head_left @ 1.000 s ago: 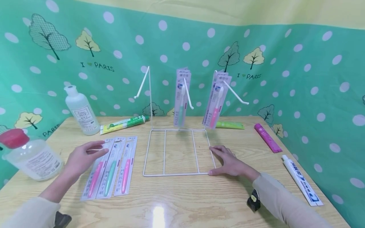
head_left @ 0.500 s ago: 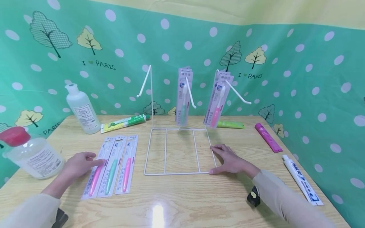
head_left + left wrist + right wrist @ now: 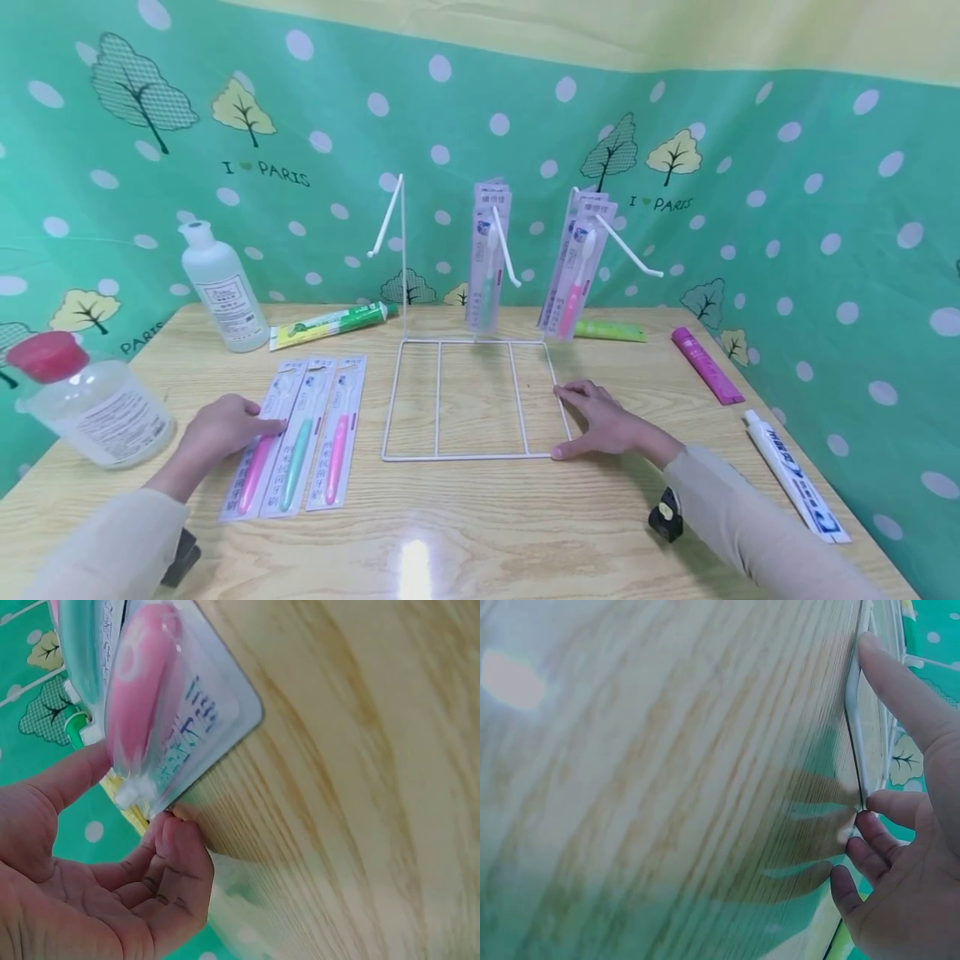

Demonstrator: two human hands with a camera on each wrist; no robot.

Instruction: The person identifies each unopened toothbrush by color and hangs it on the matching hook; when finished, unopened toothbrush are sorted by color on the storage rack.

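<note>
Three packaged toothbrushes lie side by side on the left of the table. My left hand [image 3: 219, 427] is at the leftmost one, a pink toothbrush [image 3: 253, 477]. In the left wrist view, the thumb presses its pack and curled fingertips meet the pack's edge, pinching it. Beside it lie a green toothbrush [image 3: 296, 467] and another pink toothbrush [image 3: 337, 460]. My right hand [image 3: 603, 423] rests at the right front corner of a white wire rack [image 3: 468, 457]. Its thumb touches the front corner and its fingertips the side bar; the right wrist view shows these fingers spread, not wrapped round the wire.
Packaged toothbrushes hang on the rack's middle hook [image 3: 506, 250] and right hook [image 3: 628, 247]; its left hook [image 3: 386, 218] is bare. Two bottles, a clear bottle [image 3: 225, 292] and a red-capped bottle [image 3: 101, 412], stand left. Toothpaste tubes, including a magenta tube [image 3: 707, 367], lie around the rack.
My left hand has come down from above the packs' upper ends onto the leftmost toothbrush's pack. The right hand has stayed at the rack's corner. The view has shifted slightly.
</note>
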